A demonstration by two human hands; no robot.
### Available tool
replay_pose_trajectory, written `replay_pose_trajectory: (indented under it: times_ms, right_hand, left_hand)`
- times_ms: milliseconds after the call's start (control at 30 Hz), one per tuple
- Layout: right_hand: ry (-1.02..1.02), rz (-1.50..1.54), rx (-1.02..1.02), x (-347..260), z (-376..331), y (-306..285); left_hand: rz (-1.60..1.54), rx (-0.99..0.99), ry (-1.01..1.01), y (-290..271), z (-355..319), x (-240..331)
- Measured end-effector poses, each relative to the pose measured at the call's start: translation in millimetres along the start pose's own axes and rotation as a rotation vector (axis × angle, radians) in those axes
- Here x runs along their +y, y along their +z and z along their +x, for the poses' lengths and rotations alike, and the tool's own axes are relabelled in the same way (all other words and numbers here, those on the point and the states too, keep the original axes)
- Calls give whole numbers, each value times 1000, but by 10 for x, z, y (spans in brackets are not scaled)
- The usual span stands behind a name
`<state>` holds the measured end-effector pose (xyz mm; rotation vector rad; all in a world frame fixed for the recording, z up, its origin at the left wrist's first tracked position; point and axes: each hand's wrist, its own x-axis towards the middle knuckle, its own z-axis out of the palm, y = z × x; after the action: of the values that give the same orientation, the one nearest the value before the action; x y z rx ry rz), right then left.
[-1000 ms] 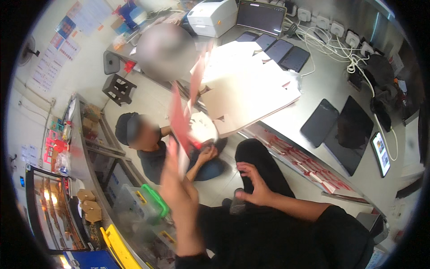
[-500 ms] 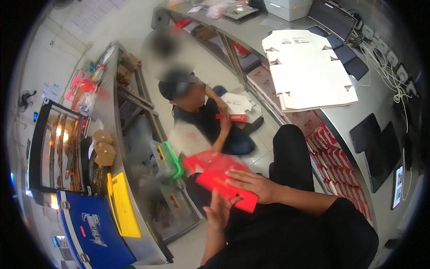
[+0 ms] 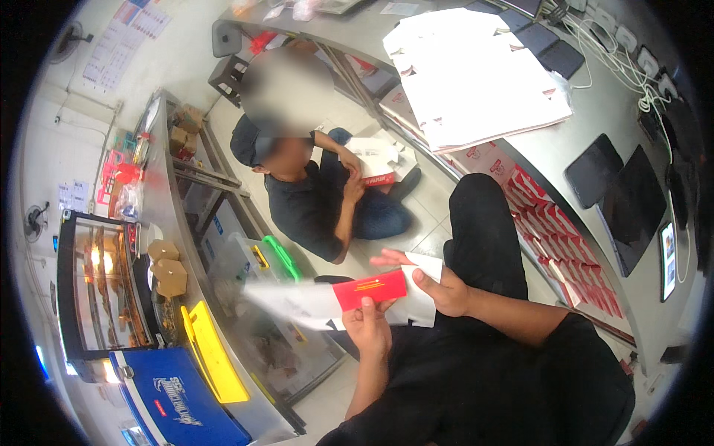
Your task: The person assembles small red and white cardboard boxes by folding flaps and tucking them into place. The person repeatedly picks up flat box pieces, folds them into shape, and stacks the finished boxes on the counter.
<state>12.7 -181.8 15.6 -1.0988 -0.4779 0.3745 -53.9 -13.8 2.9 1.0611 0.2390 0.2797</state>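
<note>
Steel counters (image 3: 565, 160) fill the upper right; at lower centre a red-and-white flat carton (image 3: 370, 288) is clamped by the left hand (image 3: 368, 327) and right hand (image 3: 440, 286). A crooked fold could be caused by its flopping loose flap.

Both hands are on a flat red-and-white carton blank (image 3: 370, 290): the left hand (image 3: 368, 327) pinches its lower edge from six o'clock, the right hand (image 3: 439, 286) grips its three o'clock end. At eleven o'clock a seated co-worker (image 3: 312, 201) handles another carton (image 3: 379, 165). At one o'clock, a stack of white blanks (image 3: 476, 74) lies on the table (image 3: 595, 111).
</note>
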Motion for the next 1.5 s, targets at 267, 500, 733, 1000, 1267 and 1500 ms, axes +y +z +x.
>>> replay_pose_trajectory:
  times_ms: [267,500,733,1000,1267,1500]
  right_hand:
    - [-386,-691,-200,-128,80,-117]
    - [-517,-806,-273,-184,80,-72]
    - [-485,-992,-87,-107,93,-72]
    - [-585,-1031,-265,5,151,-230]
    - [-506,-1033,-103,142,99,-90]
    - [-433,-1006,-63,64,112,-126]
  left_hand:
    - [396,-132,104,-49,-41,74]
    - [-21,-157,-81,34,8,253]
    - [76,-117,-189,95,-32,189]
    - [-98,-97,-364,-18,38,298]
    - [-99,-33,-452,86,18,352]
    - [-146,-171,-476,-82,27,251]
